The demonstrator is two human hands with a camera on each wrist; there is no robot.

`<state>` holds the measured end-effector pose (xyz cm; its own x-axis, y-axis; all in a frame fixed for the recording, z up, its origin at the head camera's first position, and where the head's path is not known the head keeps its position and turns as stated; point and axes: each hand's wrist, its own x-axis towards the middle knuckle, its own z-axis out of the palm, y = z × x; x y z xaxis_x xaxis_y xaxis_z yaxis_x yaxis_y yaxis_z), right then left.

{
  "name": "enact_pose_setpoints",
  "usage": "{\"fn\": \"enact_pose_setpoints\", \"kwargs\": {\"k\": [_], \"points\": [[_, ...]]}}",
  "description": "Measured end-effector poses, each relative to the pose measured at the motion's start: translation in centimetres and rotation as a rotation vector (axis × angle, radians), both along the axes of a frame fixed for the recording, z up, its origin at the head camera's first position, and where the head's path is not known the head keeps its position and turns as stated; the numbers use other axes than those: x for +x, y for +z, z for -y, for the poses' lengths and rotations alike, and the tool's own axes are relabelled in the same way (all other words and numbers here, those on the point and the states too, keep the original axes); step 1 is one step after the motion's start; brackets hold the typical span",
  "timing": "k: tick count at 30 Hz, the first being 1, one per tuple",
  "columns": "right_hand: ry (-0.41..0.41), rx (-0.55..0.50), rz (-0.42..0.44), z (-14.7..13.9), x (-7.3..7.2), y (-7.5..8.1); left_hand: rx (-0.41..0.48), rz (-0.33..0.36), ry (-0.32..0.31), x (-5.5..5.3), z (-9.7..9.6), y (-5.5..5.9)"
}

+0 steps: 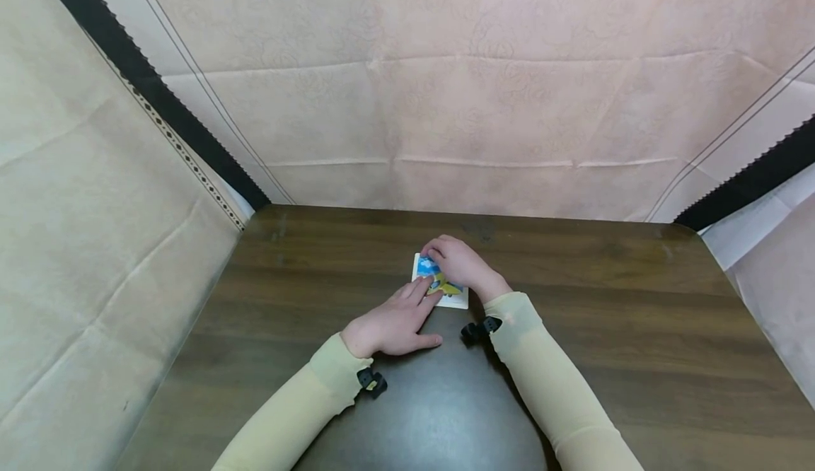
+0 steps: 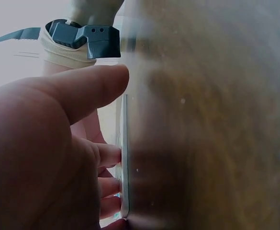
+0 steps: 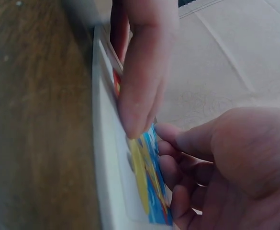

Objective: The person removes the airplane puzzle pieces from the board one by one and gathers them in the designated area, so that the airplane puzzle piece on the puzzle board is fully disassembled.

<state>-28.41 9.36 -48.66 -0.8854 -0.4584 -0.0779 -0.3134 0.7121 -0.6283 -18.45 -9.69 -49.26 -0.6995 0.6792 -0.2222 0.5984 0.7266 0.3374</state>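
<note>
A small, thin picture board [image 1: 455, 301] with a white border lies on the table, showing a yellow shape on a blue ground. My left hand [image 1: 397, 320] rests across its lower left part, fingers straight and thumb spread to the side. Seen from the right wrist, a left finger [image 3: 140, 103] presses on the picture [image 3: 151, 182]. At the upper edge, my right hand [image 1: 463, 264] has its fingers curled, thumb and fingertips pinching at the picture's edge. What lies between those fingertips is hidden. The left wrist view shows the board [image 2: 124, 158] edge-on under the left fingers.
A brown wood-grain table [image 1: 305, 266] surrounds the board, with a dark grey rounded surface [image 1: 439, 400] nearer me, between my forearms. Pale patterned cloth [image 1: 477, 117] hangs behind the table and along its sides. Black camera mounts [image 1: 372, 382] sit on both wrists.
</note>
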Motion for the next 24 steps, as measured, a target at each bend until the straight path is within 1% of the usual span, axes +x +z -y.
{"fn": "enact_pose_setpoints", "kwargs": {"k": [4, 10, 13, 16, 18, 23, 24], "points": [[-0.003, -0.007, -0.012, -0.01, -0.06, -0.03, 0.003, -0.005, -0.003, -0.03, 0.04, 0.32], [-0.001, -0.036, 0.013, -0.09, 0.02, -0.17, 0.004, -0.004, -0.006, 0.12, 0.05, 0.60], [0.012, -0.033, 0.015, -0.18, -0.03, -0.32, 0.000, 0.001, -0.003, 0.12, 0.04, 0.45], [0.031, -0.022, 0.010, -0.23, -0.09, -0.42, -0.008, 0.009, 0.001, 0.08, 0.08, 0.06], [0.038, -0.017, 0.007, -0.22, -0.13, -0.47, -0.013, 0.009, 0.003, 0.17, 0.06, 0.17], [0.040, -0.027, 0.004, -0.20, -0.14, -0.39, -0.023, 0.013, 0.002, 0.61, 0.00, 0.92], [0.040, -0.034, 0.006, -0.20, -0.14, -0.38, -0.023, 0.015, 0.001, 0.63, 0.01, 0.88]]}}
